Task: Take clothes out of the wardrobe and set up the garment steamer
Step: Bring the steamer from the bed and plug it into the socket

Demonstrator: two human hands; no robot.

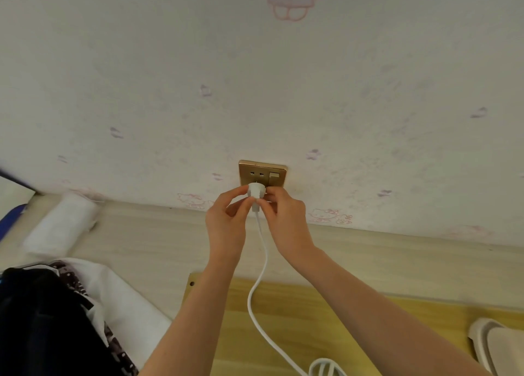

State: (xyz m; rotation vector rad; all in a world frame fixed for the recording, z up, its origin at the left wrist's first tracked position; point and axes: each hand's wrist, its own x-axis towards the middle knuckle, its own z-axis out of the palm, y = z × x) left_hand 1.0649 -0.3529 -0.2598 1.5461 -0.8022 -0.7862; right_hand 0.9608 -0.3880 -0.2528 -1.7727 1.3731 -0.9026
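- Both hands, left hand (pixel 226 220) and right hand (pixel 286 217), are pinching the plug (pixel 256 195) between fingertips.
- Plug is sitting just below the socket (pixel 262 174), prongs facing the wall; cord (pixel 262 268) is trailing down.

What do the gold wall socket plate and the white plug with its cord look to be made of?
Socket plate: looks like brushed metal or metallic-coated plastic; gold satin sheen, crisp edges. Plug: likely matte white moulded plastic, rounded and uniform. Cord: probably flexible rubbery plastic sheath; smooth and curving loosely.
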